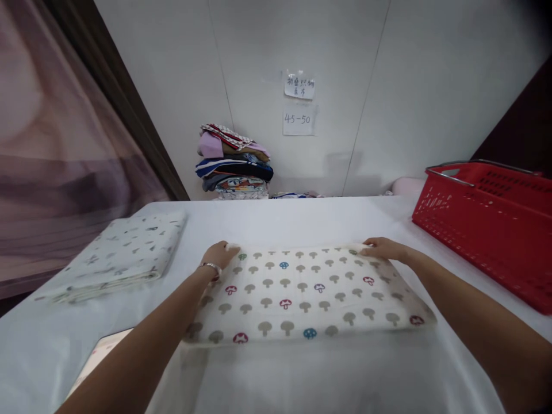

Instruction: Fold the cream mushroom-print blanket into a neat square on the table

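A cream cloth with a mushroom print (297,290), folded into a wide rectangle, lies in front of me with its far edge held at both ends. My left hand (217,257), with a bracelet at the wrist, pinches the far left corner. At the far right corner, my right hand (382,248) has its thumb and fingers closed on the fabric. Grey, red, blue and purple mushrooms face me on the upper layer. The near edge of the cloth stretches across the white table (297,221).
Left is another folded white patterned cloth (129,250). A flat screen device (101,353) is partly hidden by my left forearm. On the right stands a red perforated basket (487,224). Behind the table rises a stack of folded fabrics (235,164); paper notes (299,119) hang on the wall.
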### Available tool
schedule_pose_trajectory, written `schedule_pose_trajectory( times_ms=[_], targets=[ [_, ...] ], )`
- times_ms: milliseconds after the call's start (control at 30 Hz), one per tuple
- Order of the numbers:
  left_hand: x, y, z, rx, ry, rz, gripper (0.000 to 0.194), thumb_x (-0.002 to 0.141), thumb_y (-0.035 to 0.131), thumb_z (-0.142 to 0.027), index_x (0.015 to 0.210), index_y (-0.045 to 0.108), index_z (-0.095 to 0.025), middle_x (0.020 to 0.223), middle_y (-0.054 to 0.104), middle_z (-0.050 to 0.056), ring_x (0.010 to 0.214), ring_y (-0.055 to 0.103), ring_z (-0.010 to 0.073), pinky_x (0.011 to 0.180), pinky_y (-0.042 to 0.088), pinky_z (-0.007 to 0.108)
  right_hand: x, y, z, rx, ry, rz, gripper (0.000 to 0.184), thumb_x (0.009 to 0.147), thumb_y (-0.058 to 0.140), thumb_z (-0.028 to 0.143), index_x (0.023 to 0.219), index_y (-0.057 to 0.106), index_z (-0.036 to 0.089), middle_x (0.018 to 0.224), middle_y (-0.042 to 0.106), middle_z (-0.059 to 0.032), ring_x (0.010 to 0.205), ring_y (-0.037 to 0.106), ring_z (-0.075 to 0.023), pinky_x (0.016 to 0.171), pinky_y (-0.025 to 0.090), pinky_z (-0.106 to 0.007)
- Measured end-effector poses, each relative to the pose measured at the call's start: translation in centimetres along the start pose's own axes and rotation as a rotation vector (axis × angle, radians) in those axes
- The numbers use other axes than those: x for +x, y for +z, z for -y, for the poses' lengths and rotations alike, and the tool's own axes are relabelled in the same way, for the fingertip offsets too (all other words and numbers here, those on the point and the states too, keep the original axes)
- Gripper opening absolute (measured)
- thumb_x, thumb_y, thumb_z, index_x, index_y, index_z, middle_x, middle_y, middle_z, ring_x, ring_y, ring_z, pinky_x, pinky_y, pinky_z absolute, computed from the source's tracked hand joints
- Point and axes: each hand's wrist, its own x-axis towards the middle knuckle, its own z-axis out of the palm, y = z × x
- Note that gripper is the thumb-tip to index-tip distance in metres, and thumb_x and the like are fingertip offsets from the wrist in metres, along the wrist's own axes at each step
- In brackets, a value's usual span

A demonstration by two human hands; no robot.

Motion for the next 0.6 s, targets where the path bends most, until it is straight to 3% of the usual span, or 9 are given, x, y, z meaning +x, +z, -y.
schedule_pose_trajectory(
  times_ms=[133,233,300,467,600],
  targets=[
    [-0.6,0.2,0.7,0.069,-0.018,-0.004,0.055,0.073,0.048,-0.053,0.109,0.057,-0.012,0.102,0.066,0.015,0.093,0.061,0.0291,0.074,0.046,0.033,-2.6,-0.8,-1.7,0.277,0.126,0.083,0.067,0.059,0.071,0.052,0.114,0.056,0.016,0.108,0.063,-0.0131,0.087,0.062,-0.0235,0.065,0.051,-0.029],
    [-1.4,0.7,1.2,0.09,-0.036,0.012,0.056,0.075,0.042,-0.057,0.107,0.057,-0.014,0.101,0.066,0.016,0.092,0.062,0.0302,0.071,0.046,0.035,-4.1,-0.2,-2.0,0.362,0.103,0.031,0.054,0.061,0.07,0.052,0.1,0.061,0.016,0.102,0.065,-0.0114,0.086,0.061,-0.022,0.064,0.049,-0.027],
    [-1.9,1.1,1.3,0.096,-0.04,0.001,0.055,0.077,0.038,-0.057,0.107,0.056,-0.015,0.101,0.066,0.016,0.091,0.062,0.0299,0.07,0.046,0.035,-4.6,0.7,-1.9,0.381,0.069,-0.073,0.044,0.065,0.066,0.051,0.091,0.062,0.016,0.093,0.067,-0.0091,0.081,0.061,-0.0202,0.063,0.048,-0.026],
    [-2.3,1.7,1.2,0.093,-0.042,-0.051,0.05,0.08,0.037,-0.054,0.109,0.055,-0.017,0.099,0.067,0.015,0.088,0.063,0.0292,0.07,0.046,0.035,-3.8,2.8,-2.2,0.015,0.041,-0.482,0.025,0.077,0.052,0.038,0.083,0.061,0.016,0.081,0.065,-0.0061,0.076,0.058,-0.0187,0.065,0.041,-0.026],
    [-2.2,2.0,1.2,0.086,-0.04,-0.077,0.048,0.081,0.036,-0.052,0.109,0.056,-0.017,0.097,0.068,0.015,0.086,0.064,0.0289,0.069,0.046,0.035,-3.1,3.3,-3.1,-0.161,0.041,-0.494,0.023,0.08,0.049,0.038,0.083,0.061,0.018,0.083,0.066,-0.0064,0.078,0.057,-0.0188,0.067,0.038,-0.026]
  ],
)
